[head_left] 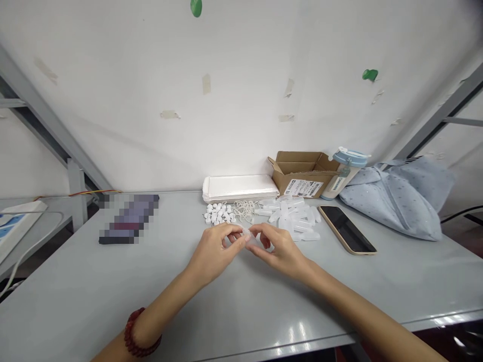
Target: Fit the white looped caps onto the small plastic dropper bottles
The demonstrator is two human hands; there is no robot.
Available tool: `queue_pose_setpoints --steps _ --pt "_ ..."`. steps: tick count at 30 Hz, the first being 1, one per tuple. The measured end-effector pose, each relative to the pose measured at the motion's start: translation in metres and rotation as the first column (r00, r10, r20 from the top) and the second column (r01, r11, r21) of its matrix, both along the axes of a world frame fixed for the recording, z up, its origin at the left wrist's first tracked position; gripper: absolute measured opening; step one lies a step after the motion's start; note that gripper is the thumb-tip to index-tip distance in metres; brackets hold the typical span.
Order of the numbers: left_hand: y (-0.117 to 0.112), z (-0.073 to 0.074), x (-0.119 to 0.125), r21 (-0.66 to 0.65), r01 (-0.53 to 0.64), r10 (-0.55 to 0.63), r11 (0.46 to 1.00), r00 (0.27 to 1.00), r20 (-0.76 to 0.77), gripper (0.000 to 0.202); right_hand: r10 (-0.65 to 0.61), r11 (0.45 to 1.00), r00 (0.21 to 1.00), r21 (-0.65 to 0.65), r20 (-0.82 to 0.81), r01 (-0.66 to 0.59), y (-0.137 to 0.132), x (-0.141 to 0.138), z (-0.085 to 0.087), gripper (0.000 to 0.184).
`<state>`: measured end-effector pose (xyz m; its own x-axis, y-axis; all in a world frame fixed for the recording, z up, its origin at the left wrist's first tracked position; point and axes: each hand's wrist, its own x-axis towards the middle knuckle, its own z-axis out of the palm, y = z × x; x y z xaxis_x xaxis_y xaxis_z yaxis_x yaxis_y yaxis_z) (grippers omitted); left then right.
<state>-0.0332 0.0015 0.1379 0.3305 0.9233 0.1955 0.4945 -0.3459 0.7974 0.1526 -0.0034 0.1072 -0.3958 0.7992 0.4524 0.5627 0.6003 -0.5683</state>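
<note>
My left hand (216, 251) and my right hand (282, 250) meet above the near side of several small parts on the table. Both are closed in a pinch on one small translucent plastic tube (252, 240), largely covered by the fingers. Just beyond my left fingers lies a pile of small white caps (218, 213). Behind the fingertips is a tangle of thin off-white cords (245, 209). Similar translucent plastic tubes (292, 213) lie heaped past my right hand. A dark red bead bracelet (136, 337) circles my left wrist.
A stack of flat white boxes (241, 187) lies against the wall, beside an open cardboard box (302, 173). Further right stand a blue-lidded cup (347, 168), a light blue cloth bag (392, 201) and a phone (347, 230). A pixelated dark item (130, 221) is at left, near a power strip (20, 226).
</note>
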Motion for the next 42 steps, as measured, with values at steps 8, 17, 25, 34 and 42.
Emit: queue_pose_setpoints --steps 8,17,25,34,42 --pt "-0.001 0.001 0.0 -0.135 0.102 -0.086 0.986 0.989 0.118 0.021 0.011 0.998 1.0 -0.064 -0.013 -0.011 -0.001 -0.001 -0.005 0.027" --pt "0.007 -0.003 -0.004 -0.237 0.185 -0.112 0.954 0.951 0.289 0.027 0.109 0.991 0.982 -0.058 -0.156 -0.119 -0.004 -0.002 0.002 0.035" --pt "-0.001 -0.01 -0.001 0.375 -0.013 0.009 0.927 1.0 0.012 0.025 -0.049 0.983 0.963 -0.183 -0.265 -0.001 -0.002 -0.003 0.003 0.026" --pt "-0.002 -0.02 0.001 0.634 0.298 -0.047 0.714 0.923 -0.382 0.033 -0.136 0.847 0.851 -0.505 -0.508 -0.165 -0.001 -0.008 0.004 0.033" --pt "0.006 -0.007 -0.011 0.498 0.257 -0.088 0.828 0.937 -0.338 0.037 -0.083 0.825 0.867 -0.523 -0.491 -0.217 0.002 -0.006 0.001 0.031"
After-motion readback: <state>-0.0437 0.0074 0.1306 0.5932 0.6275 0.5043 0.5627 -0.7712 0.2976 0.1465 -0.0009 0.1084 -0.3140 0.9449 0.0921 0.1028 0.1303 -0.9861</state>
